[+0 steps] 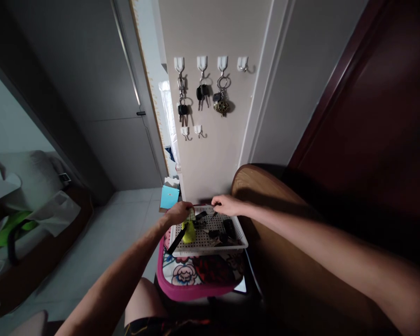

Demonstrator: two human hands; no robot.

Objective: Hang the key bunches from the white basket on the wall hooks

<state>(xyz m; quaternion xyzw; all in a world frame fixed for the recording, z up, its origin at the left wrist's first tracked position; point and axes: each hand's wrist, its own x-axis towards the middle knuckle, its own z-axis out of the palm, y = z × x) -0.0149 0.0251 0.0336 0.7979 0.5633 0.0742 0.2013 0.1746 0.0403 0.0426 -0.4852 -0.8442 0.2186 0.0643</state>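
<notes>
A white perforated basket (241, 241) sits on a floral stool with a pink rim (196, 291) in front of me. Inside lie several dark keys and fobs (221, 233) and a yellow-green tag on a black strap (189, 231). My left hand (178, 212) is closed at the basket's far left edge, fingers pinched on the top of the yellow-green tag. My right hand (226, 205) reaches over the far rim, fingers curled down toward the keys; what it grips is hidden.
White wall hooks hold three key bunches (201, 93) above the basket; one upper hook (242, 64) and two lower hooks (192, 131) are bare. A rounded wooden tabletop (266, 186) stands right, a dark red door (378, 102) beyond it. Grey floor tiles (101, 242) lie left.
</notes>
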